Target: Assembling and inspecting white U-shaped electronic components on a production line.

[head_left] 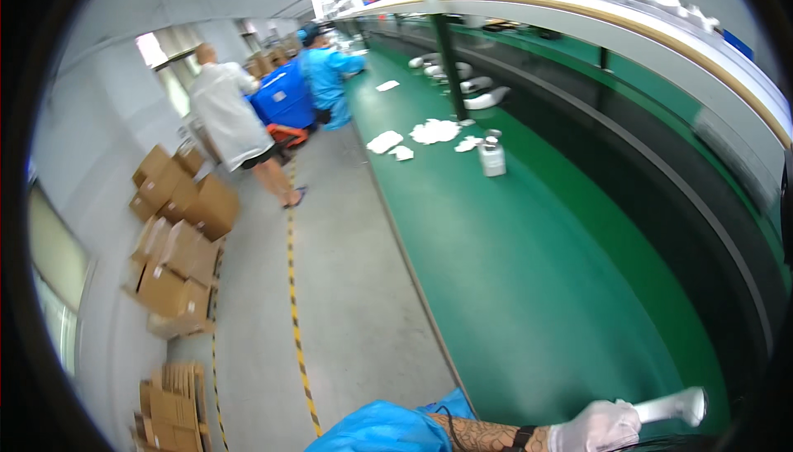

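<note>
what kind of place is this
Most likely a factory assembly line. A long green workbench runs the length of the room with white parts scattered on it, stacked cardboard boxes line the wall, and the gloved right hand holds a white part.

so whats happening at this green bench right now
A person stands at a long green bench. One gloved hand, coming in from the lower edge, grips a white handle-shaped part over the near end of the bench; which hand it is cannot be told, and the other is out of view. Farther along sit a small white container and scattered white pieces. Two other people stand in the aisle beside stacked cardboard boxes.
</note>
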Tool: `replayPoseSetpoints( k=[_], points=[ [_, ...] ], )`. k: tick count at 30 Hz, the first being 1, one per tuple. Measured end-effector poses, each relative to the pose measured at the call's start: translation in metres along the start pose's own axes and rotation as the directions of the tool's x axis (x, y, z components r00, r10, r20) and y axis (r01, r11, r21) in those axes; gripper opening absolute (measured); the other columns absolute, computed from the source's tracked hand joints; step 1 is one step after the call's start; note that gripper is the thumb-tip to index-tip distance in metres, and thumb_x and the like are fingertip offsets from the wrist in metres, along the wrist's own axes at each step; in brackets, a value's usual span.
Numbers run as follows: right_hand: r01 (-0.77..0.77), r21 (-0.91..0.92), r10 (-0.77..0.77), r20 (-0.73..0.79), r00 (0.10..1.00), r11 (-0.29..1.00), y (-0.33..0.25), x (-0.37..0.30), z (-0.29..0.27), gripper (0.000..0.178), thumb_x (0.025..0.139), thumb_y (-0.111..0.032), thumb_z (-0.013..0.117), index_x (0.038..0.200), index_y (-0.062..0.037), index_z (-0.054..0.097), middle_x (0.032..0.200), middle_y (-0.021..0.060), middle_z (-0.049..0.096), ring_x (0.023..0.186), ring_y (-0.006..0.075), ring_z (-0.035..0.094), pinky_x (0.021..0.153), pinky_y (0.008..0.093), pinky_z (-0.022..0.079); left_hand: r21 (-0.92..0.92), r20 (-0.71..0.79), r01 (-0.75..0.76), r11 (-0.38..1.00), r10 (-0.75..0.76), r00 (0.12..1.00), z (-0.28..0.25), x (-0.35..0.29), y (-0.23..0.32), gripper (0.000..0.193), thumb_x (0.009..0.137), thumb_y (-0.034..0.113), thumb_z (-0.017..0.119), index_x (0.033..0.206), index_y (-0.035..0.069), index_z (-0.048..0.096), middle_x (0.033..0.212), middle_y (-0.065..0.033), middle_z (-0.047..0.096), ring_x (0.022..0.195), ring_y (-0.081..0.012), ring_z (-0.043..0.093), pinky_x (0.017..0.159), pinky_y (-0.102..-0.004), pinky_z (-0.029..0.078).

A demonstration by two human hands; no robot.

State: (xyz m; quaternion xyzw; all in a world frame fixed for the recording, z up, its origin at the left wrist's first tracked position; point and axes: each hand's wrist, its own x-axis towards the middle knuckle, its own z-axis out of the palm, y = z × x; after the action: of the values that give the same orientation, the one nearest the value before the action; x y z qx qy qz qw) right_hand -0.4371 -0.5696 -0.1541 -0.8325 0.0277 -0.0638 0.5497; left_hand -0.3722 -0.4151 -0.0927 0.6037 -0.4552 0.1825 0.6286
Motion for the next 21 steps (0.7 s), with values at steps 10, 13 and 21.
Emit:
replayPoseSetpoints(
  k=[10, 13, 21],
  points=[
    [-0.045, 0.542, -0.113, 0.256, 0.960, 0.839, 0.132, 0.056, 0.166, 0.029, 0.107, -0.027, 0.044, 0.092, -0.0103, 0.062, 0.087, 0.0079, 0.062, 0.074, 0.0226, 0.060, 0.062, 0.0342, 0.046, 0.055, -0.054, 0.146, 0.988, -0.143, 0.988, -0.091, -0.080, -0.043, 0.026, 0.094, 0.023, 0.069, 0.108, 0.001, 0.076, 0.094, -0.0208, 0.073, 0.085, -0.0320, 0.074, 0.076, -0.0411, 0.057],
    [0.124, 0.683, -0.134, -0.038, 0.990, 0.720, 0.105, 0.055, 0.136, 0.032, 0.104, -0.032, 0.046, 0.080, -0.0130, 0.056, 0.074, 0.0070, 0.055, 0.067, 0.0236, 0.055, 0.058, 0.0366, 0.043, -0.057, -0.057, 0.026, 0.998, -0.029, 0.998, -0.095, -0.093, -0.090, 0.025, 0.098, 0.017, 0.064, 0.109, -0.002, 0.075, 0.089, -0.0242, 0.072, 0.080, -0.0317, 0.074, 0.071, -0.0390, 0.057],
    [0.354, 0.047, -0.339, -0.198, 0.920, 0.934, 0.008, 0.034, 0.117, 0.021, 0.085, -0.023, 0.066, 0.068, -0.0107, 0.063, 0.064, 0.0086, 0.057, 0.059, 0.0268, 0.057, 0.052, 0.0429, 0.040, 0.111, -0.150, 0.270, 0.957, -0.252, 0.956, -0.074, -0.078, -0.042, 0.019, 0.101, 0.016, 0.060, 0.091, 0.001, 0.067, 0.081, -0.0155, 0.067, 0.075, -0.0286, 0.066, 0.071, -0.0388, 0.054]
  ],
)
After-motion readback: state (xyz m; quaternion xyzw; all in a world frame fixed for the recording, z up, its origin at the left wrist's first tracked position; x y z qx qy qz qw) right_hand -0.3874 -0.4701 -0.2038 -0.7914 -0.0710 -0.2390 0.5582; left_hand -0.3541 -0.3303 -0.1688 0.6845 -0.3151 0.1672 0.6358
